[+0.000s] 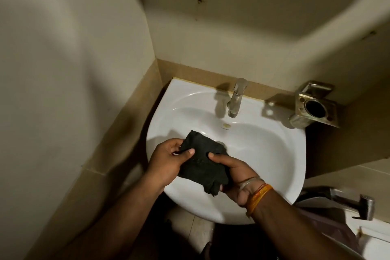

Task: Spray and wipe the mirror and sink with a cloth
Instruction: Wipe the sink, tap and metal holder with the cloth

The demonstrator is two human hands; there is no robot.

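Observation:
A dark folded cloth (202, 160) hangs over the front half of the white sink (280, 154). My left hand (168, 160) grips its left edge with the thumb on top. My right hand (234, 177) pinches its right side and lower end; that wrist wears a metal bangle and orange threads. The cloth hides the sink's drain. No mirror and no spray bottle are in view.
A steel tap (236, 99) stands at the sink's back rim. A metal wall holder (314, 105) is mounted to the right. A second tap (358, 202) and a white fixture sit at lower right. Walls close in on the left and behind.

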